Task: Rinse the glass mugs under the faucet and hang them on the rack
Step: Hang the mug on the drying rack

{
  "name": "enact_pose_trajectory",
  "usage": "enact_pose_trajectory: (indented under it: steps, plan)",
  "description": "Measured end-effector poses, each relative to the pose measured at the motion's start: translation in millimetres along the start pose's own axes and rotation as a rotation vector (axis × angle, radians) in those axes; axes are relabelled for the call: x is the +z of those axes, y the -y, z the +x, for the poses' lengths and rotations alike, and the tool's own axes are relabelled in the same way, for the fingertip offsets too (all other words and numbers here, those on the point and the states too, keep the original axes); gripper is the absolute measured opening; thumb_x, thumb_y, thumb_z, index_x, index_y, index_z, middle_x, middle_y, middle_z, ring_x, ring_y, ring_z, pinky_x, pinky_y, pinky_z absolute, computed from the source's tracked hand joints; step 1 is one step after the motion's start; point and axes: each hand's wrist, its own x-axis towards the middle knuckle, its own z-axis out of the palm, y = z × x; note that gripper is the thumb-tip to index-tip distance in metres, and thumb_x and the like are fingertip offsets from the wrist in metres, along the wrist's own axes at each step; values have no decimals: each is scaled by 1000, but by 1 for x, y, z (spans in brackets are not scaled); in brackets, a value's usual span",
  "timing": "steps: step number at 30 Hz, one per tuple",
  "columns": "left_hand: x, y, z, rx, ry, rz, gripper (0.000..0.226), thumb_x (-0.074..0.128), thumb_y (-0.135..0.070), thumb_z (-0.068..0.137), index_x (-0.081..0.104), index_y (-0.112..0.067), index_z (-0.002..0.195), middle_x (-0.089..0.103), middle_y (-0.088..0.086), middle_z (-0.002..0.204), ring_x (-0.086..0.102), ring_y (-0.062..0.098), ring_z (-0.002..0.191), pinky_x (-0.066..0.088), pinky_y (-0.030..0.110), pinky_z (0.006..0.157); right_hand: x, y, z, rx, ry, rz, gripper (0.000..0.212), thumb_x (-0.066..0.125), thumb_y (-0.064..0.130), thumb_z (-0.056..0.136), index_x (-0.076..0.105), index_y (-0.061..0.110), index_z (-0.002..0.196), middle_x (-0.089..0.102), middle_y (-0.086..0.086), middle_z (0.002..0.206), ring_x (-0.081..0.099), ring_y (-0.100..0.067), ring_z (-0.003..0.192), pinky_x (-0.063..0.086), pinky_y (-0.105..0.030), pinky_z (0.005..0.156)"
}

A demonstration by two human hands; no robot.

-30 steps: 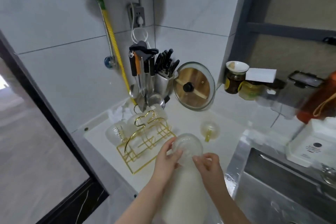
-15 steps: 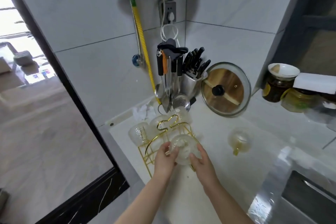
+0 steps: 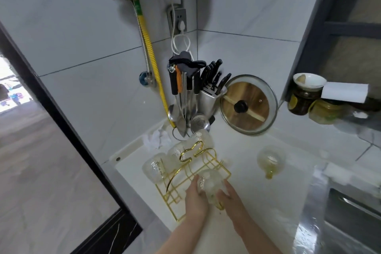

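Note:
A textured glass mug (image 3: pixel 210 183) is held upside down over the near right side of the gold wire rack (image 3: pixel 179 198). My left hand (image 3: pixel 194 197) grips its left side and my right hand (image 3: pixel 231 197) its right side. Three glass mugs (image 3: pixel 162 163) hang on the rack's far and left pegs. Another glass mug with a yellow handle (image 3: pixel 270 160) lies alone on the white counter to the right of the rack. Part of the held mug is hidden by my fingers.
A utensil holder (image 3: pixel 185 97), a knife block (image 3: pixel 210 95) and a glass pot lid (image 3: pixel 248 105) stand in the corner behind the rack. Jars (image 3: pixel 303 99) sit on a shelf at right. The steel sink (image 3: pixel 350 218) lies at the lower right. A crumpled cloth (image 3: pixel 158 138) lies behind the rack.
My two hands have carried the mug left from near the sink to the rack and lowered it onto the rack's near side. My view has turned left toward the corner.

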Motion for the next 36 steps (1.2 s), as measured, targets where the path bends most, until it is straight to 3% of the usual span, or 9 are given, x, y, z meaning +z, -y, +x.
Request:
enact_pose_trajectory:
  steps: [2, 7, 10, 13, 15, 18, 25, 28, 36]
  plan:
    - [1, 2, 1, 9, 24, 51, 59, 37, 3, 93, 27, -17, 148, 37, 9, 149, 32, 22, 140, 27, 31, 115, 0, -2, 2, 2, -2, -6, 53, 49, 18, 97, 30, 24, 146, 48, -3, 126, 50, -16, 107, 41, -25, 81]
    - [2, 6, 1, 18, 71, 99, 65, 40, 1, 93, 18, -19, 150, 30, 7, 152, 29, 21, 141, 26, 28, 113, -3, -3, 10, -11, -22, -70, 49, 48, 19, 98, 33, 25, 144, 51, -3, 115, 51, -16, 97, 43, -28, 71]
    - [5, 5, -5, 33, 58, 78, 65, 49, -1, 89, 24, -19, 146, 39, -1, 145, 37, 19, 135, 33, 29, 110, -9, -5, 13, -7, -58, -135, 48, 51, 15, 95, 38, 17, 142, 55, -3, 105, 52, -18, 95, 38, -28, 80]
    - [4, 6, -14, 87, 14, 29, 59, 53, 3, 85, 32, -44, 114, 51, -24, 108, 55, 8, 107, 43, 11, 82, -22, -4, 14, -7, -92, -194, 46, 51, 13, 94, 40, 13, 139, 51, -4, 107, 48, -18, 98, 34, -25, 85]
    - [3, 12, -22, 87, 19, 34, 62, 53, 1, 87, 26, -44, 120, 48, -23, 105, 56, 2, 96, 41, 5, 72, -36, -2, 13, -19, -109, -224, 44, 52, 13, 94, 43, 12, 137, 51, -5, 109, 48, -18, 100, 34, -25, 86]
    - [8, 21, -33, 53, 7, 84, 64, 54, -11, 91, 23, -27, 144, 49, -9, 116, 58, 4, 91, 42, 13, 76, -60, -2, 12, -45, -133, -281, 40, 53, 14, 93, 49, 10, 133, 56, -4, 103, 52, -18, 96, 37, -25, 86]
    - [59, 12, -38, 156, 60, 183, 35, 58, -6, 87, 46, -29, 110, 58, -1, 100, 56, 7, 77, 42, 6, 69, -126, -7, 17, -73, -220, -327, 35, 55, 6, 91, 54, 3, 126, 58, -5, 97, 52, -17, 86, 35, -18, 64]
    - [92, 0, -32, 175, 101, 206, 31, 59, -12, 89, 48, -24, 114, 56, -6, 96, 55, 3, 77, 40, 4, 68, -155, -9, 22, -64, -234, -357, 36, 53, 9, 92, 52, 6, 128, 57, -4, 98, 52, -17, 82, 37, -6, 54]
    - [174, -43, 9, 210, 194, 287, 30, 57, -15, 90, 57, -13, 120, 62, 3, 110, 60, 16, 98, 44, 19, 88, -215, 0, 51, -20, -237, -398, 44, 53, 18, 94, 42, 13, 136, 56, -10, 126, 52, -17, 104, 37, -22, 84]
